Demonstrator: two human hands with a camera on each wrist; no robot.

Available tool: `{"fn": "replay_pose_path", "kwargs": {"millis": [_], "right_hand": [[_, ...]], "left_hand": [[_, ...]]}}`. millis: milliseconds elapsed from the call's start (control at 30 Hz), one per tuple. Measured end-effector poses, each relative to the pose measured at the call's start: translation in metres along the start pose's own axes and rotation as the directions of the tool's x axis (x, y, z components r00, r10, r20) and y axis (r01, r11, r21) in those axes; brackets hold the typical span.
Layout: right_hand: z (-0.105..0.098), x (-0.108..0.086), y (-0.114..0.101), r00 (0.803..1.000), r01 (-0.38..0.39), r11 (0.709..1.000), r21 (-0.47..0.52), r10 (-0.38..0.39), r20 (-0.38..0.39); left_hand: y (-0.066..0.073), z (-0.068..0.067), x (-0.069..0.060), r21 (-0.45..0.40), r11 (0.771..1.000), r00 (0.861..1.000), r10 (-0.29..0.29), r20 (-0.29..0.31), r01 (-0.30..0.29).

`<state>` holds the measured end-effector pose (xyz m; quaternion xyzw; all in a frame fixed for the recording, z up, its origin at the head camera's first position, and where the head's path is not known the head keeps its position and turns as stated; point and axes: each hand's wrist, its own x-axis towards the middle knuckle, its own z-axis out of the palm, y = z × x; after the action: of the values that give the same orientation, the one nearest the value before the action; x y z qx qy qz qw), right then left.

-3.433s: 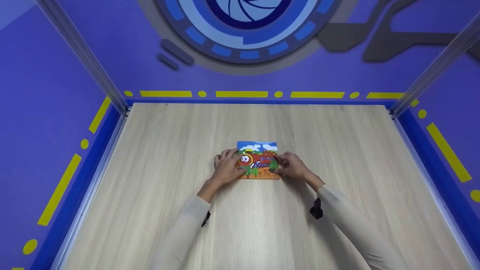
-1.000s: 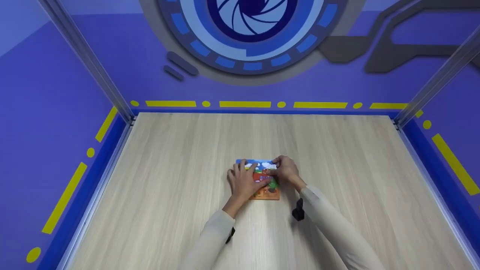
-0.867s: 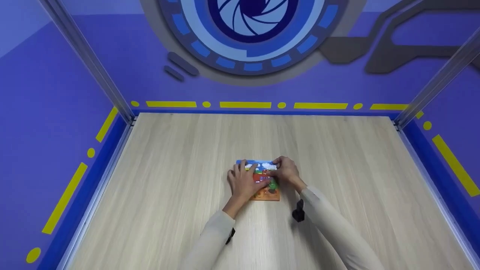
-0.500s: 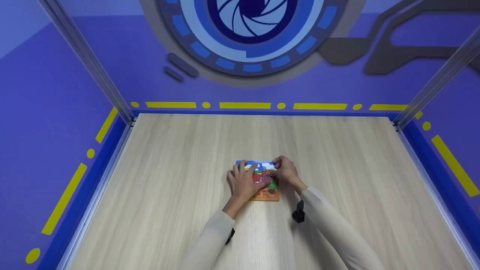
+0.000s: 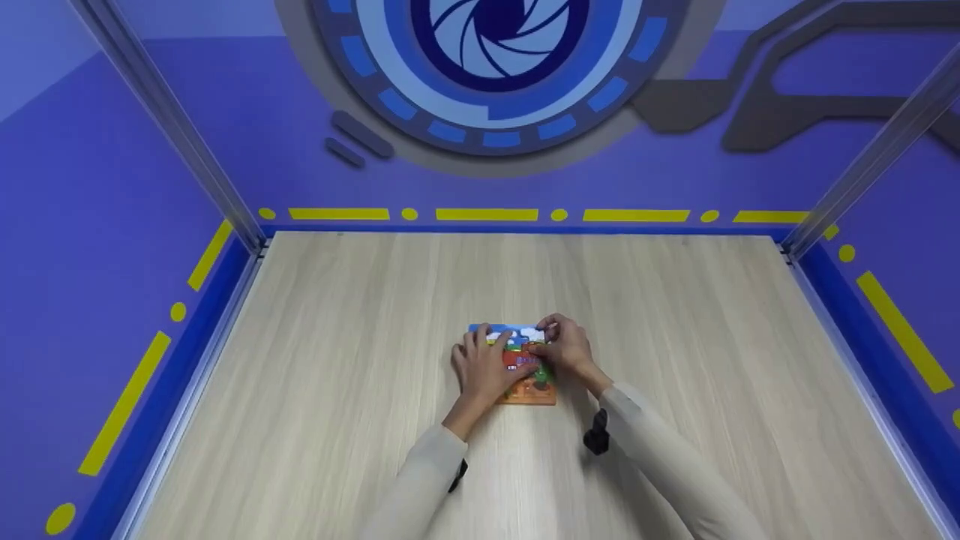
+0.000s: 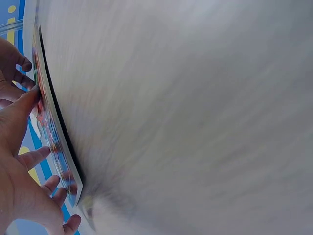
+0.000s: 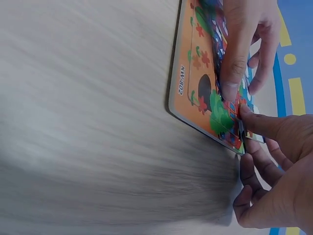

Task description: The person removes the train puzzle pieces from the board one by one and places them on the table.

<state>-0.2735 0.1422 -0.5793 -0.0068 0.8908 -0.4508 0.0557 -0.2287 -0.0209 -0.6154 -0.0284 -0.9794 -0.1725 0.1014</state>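
A flat jigsaw puzzle [image 5: 538,394] with a cartoon train picture and an orange lower border lies on the table. My left hand [image 5: 482,367] rests over its left half with fingers spread and thumb reaching to the middle, hiding much of the picture. At the upper right edge, my right hand [image 5: 568,349] pinches a puzzle piece. The right wrist view shows that piece [image 7: 254,137] slightly raised at the board's edge, between the right thumb and fingers. In the left wrist view the puzzle [image 6: 61,142] appears edge-on, beneath the left fingers.
The wood-grain table [image 5: 360,315] extends around the puzzle on all sides. Blue printed panels with yellow dashes [image 5: 487,214] enclose it at the back and both sides, with metal posts [image 5: 187,142] at the corners. A black wrist device [image 5: 597,433] hangs below the right sleeve.
Since the oldest frame, my left hand has moved right from the puzzle's left edge onto its picture, and my right hand has shifted toward the upper right corner. Over the last second both hands stay nearly still.
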Motion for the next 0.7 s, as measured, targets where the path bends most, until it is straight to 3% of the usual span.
{"fn": "replay_pose_path", "kwargs": {"millis": [300, 567, 700], "right_hand": [[0.002, 0.002, 0.004, 1.000, 0.006, 1.000, -0.015, -0.006, 0.006], [-0.005, 0.004, 0.005, 0.999, -0.005, 0.995, 0.098, 0.002, 0.034], [-0.011, 0.003, 0.004, 0.999, 0.027, 0.995, 0.093, -0.030, 0.029]], "left_hand": [[0.000, 0.001, -0.001, -0.036, 0.999, 1.000, -0.005, 0.002, 0.005], [0.002, -0.001, 0.000, -0.045, 0.999, 1.000, -0.004, -0.015, 0.003], [0.002, -0.002, -0.001, -0.043, 0.999, 1.000, -0.008, -0.005, 0.008]]}}
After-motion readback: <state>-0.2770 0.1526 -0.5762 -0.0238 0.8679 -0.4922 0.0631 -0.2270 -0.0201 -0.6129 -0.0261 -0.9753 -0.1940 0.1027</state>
